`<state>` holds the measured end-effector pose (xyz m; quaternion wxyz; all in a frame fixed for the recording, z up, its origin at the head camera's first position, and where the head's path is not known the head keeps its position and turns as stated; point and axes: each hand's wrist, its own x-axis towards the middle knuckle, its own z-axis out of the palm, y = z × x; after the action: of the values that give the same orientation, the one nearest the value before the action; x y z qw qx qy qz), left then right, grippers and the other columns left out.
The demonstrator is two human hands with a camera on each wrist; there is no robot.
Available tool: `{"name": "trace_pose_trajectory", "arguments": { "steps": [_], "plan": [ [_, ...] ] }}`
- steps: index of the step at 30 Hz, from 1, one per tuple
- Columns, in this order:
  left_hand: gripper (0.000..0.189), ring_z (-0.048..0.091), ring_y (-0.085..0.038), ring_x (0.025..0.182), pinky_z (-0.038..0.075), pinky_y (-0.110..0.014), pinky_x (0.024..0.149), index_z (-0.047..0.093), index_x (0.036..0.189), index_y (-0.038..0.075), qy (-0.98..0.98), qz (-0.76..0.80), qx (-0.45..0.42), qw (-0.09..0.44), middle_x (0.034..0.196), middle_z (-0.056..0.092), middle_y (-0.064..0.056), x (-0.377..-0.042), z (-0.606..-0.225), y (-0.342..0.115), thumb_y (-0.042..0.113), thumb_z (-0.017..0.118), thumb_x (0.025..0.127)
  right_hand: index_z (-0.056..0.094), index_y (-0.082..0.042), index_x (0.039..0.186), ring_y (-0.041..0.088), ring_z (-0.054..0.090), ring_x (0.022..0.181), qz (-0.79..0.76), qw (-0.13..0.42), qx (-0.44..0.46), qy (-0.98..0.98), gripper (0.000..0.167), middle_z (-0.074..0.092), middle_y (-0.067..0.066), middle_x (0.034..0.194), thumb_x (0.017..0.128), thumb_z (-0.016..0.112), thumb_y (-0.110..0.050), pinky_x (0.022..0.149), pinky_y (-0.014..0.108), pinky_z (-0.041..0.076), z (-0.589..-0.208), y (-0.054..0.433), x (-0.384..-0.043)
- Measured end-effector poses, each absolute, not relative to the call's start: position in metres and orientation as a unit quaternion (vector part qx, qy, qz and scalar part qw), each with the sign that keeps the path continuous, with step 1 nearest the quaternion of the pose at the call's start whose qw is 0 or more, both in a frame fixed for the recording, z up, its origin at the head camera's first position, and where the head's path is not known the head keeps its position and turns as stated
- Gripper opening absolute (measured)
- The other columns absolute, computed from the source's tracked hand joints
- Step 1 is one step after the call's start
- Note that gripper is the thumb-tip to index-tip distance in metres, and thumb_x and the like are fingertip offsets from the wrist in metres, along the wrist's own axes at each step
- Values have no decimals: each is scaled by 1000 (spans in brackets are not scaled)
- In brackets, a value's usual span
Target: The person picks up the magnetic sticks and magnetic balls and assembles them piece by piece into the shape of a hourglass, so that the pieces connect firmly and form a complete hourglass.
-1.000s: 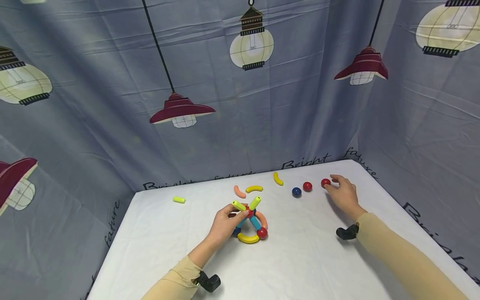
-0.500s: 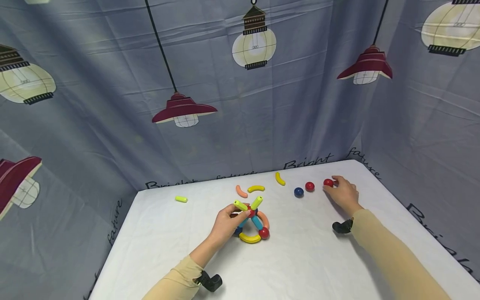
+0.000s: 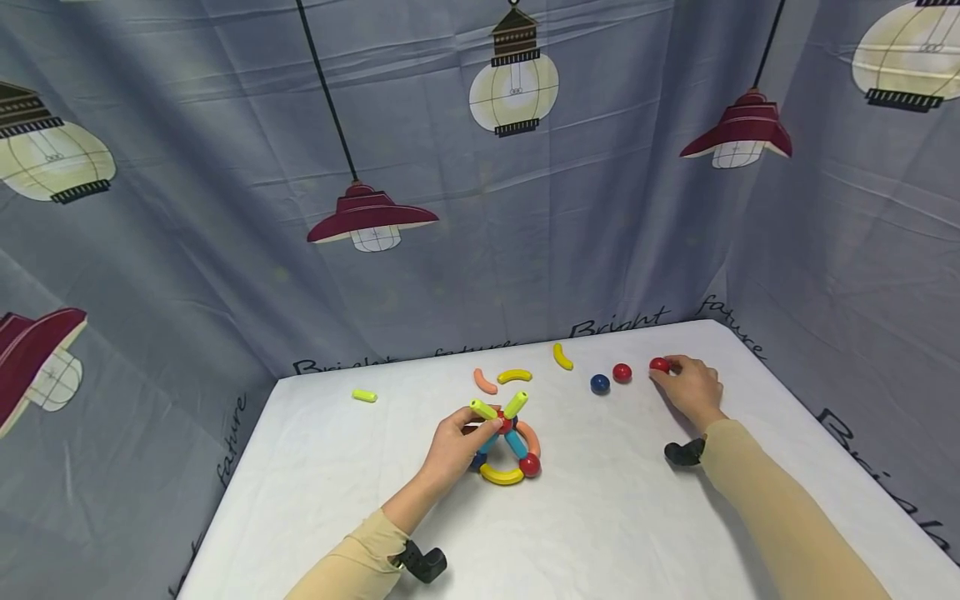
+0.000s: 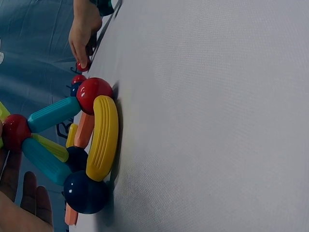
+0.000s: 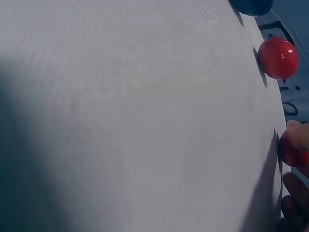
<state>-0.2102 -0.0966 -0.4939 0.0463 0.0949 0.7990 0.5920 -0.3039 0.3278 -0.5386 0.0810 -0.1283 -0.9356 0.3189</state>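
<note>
My left hand (image 3: 450, 446) grips the top red ball (image 4: 16, 131) of a small frame built from magnetic rods and balls. Two lime rods (image 3: 516, 405) stick up from that ball; blue rods (image 4: 50, 115) slope down from it. At the base, a curved yellow rod (image 4: 103, 137) joins a red ball (image 4: 94, 95) to a dark blue ball (image 4: 86, 192), and a curved salmon rod (image 3: 529, 437) runs along the right side. At the back right of the table, my right hand (image 3: 693, 390) pinches a loose red ball (image 3: 659, 364) between thumb and fingers.
Beside the right hand lie another red ball (image 3: 622, 372) and a dark blue ball (image 3: 600, 384). Behind the frame are two curved yellow rods (image 3: 514, 376) and a curved salmon rod (image 3: 485, 382). A lime rod (image 3: 364, 396) lies at left on the white table (image 3: 337, 467); a curtain (image 3: 480, 250) hangs behind.
The fingers of my right hand have closed in on the loose red ball. My left hand keeps its grip on the frame, and the head view has shifted slightly.
</note>
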Motion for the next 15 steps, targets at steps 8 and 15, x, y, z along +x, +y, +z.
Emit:
{"name": "trace_pose_trajectory", "arguments": {
  "steps": [8, 15],
  "plan": [
    [35, 60, -21, 108, 53, -37, 86, 72, 118, 17, 801, 589, 99, 41, 114, 68, 0, -209, -493, -97, 45, 69, 97, 53, 8, 136, 51, 39, 119, 319, 90, -120, -936, 55, 51, 33, 134, 101, 63, -34, 100, 66, 27, -540, 330, -303],
    [31, 60, -20, 107, 52, -38, 87, 72, 117, 21, 797, 594, 98, 44, 112, 69, 2, -208, -492, -96, 44, 71, 96, 51, 9, 139, 51, 38, 121, 326, 76, -132, -933, 58, 50, 33, 135, 102, 62, -34, 102, 65, 28, -539, 329, -303]
  ]
}}
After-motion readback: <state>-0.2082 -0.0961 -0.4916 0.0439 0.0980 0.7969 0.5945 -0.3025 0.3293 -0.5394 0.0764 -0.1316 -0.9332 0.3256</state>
